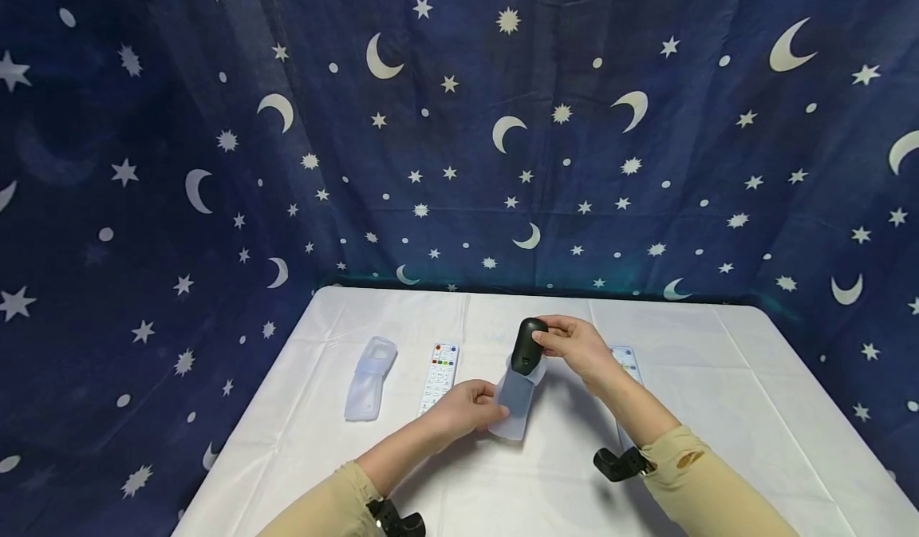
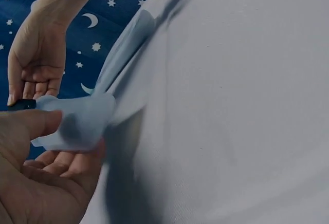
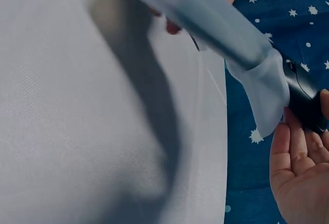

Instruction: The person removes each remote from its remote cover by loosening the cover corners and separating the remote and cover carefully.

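Over the white-covered desk (image 1: 707, 393), black remote (image 1: 528, 344) partway inside translucent sleeve (image 1: 517, 409)

The person holds both pieces raised above the cloth. At three o'clock from the black remote, the right hand (image 1: 577, 344) pinches its exposed end between thumb and fingers. At the sleeve's eight o'clock, the left hand (image 1: 467, 408) grips the lower part, thumb across one face and fingers behind. Near eleven o'clock from that hand lies a white remote (image 1: 440, 365), buttons up, and at nine o'clock from it rests a loose sleeve (image 1: 368, 381). Around three o'clock from the held sleeve, another white remote (image 1: 627, 361) lies partly behind the right forearm. A starry blue curtain (image 1: 474, 178) hangs at twelve o'clock.
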{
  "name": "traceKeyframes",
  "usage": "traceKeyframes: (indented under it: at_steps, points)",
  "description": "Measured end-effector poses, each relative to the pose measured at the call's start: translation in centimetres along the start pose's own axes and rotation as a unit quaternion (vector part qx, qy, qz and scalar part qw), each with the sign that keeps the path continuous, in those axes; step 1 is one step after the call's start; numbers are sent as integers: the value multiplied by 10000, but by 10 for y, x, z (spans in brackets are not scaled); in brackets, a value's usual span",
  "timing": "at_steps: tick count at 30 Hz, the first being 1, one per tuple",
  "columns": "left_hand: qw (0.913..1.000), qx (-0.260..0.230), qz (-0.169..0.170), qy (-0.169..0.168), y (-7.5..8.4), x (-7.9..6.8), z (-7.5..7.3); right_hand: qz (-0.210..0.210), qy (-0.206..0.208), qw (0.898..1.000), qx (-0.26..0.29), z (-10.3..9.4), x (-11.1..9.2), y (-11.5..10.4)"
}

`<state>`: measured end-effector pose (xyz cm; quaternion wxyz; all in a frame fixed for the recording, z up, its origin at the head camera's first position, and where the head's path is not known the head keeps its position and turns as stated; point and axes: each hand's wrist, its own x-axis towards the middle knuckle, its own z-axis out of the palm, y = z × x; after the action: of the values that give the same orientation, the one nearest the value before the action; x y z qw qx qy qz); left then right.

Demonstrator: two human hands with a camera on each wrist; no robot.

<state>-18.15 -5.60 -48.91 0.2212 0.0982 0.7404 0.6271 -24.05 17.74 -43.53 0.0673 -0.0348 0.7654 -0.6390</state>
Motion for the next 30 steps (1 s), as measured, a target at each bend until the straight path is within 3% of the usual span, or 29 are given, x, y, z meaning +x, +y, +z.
traceKeyframes:
  at_steps: [3, 6, 13, 21, 30]
  points:
    - [9990, -428, -16, 119, -3, 4, 2, -36, -138, 9999, 86, 2, -1, 1]
    - [9984, -533, 97, 178, -4, 6, 3, 10, -227, 9996, 148, 2, -2, 2]
    - [9983, -375, 353, 285, 2, 8, 7, -24, -496, 9988, 55, 3, -4, 6]
    - [9991, -46, 407, -92, 5, 3, 6, -35, -373, 9993, 69, -1, -2, 6]
    - [9988, 46, 455, -191, 6, -4, 6, -104, -334, 9993, 121, -2, 3, 7]
